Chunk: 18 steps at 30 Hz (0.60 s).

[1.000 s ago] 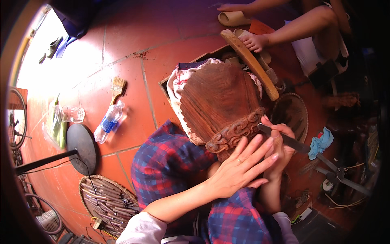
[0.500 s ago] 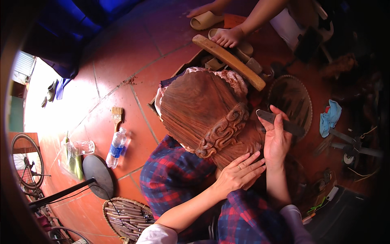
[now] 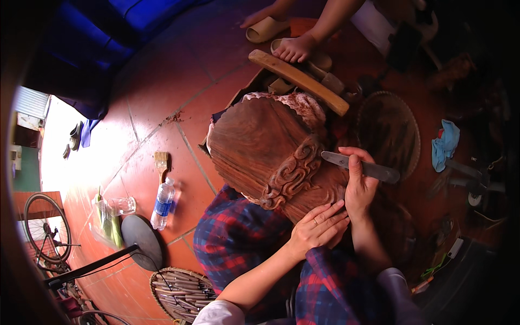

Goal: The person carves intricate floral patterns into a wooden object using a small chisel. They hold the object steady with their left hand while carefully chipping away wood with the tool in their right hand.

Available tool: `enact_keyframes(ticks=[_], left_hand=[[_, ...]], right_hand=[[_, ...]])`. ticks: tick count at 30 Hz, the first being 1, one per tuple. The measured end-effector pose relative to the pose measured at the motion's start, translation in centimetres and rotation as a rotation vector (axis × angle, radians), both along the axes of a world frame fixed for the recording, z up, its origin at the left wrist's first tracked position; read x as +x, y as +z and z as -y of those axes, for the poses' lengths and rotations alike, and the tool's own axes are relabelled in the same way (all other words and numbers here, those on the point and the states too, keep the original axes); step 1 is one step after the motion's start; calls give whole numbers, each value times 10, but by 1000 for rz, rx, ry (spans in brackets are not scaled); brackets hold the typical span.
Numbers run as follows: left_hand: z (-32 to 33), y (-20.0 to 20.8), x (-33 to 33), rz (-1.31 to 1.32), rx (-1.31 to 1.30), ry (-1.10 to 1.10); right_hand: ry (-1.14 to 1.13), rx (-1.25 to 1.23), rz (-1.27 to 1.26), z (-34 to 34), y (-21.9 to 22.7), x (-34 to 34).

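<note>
A carved reddish-brown wooden piece rests over my lap. Its broad smooth part has a scalloped edge, and a band of raised scrolls crosses it. In my right hand is a flat grey metal blade, pinched between thumb and fingers. The blade's rounded tip points left, at the edge of the scrolls; whether it touches the wood I cannot tell. My left hand, a ring on one finger, lies with fingers stretched out over the wood just below the scrolls.
Beyond the wood lies a wooden bar near another person's bare foot. To the left are a brush, a water bottle and a round black stand base. A basket of tool handles sits lower left; a round woven tray lies right.
My right hand has brought the blade left and slightly down to the scrolls, turning it flatter. My left hand stays on the wood. The whole view has shifted a little.
</note>
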State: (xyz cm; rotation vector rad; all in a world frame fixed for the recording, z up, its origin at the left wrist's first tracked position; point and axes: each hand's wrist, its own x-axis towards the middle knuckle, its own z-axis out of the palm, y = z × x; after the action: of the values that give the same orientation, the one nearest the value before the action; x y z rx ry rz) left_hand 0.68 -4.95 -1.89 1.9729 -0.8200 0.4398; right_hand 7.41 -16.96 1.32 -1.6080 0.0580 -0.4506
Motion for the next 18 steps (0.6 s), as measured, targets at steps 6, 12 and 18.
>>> enact_keyframes(ticks=[6,12,18], left_hand=[[0,-1,0,7,24,6],[-1,3,0,-17,6,-7],[-1,0,0,-23,-6,-3]], right_hand=[[6,15,-8,0,1,-1],[14,-25,6,0,1,0],[10,-15,-4,-2,1,-1]])
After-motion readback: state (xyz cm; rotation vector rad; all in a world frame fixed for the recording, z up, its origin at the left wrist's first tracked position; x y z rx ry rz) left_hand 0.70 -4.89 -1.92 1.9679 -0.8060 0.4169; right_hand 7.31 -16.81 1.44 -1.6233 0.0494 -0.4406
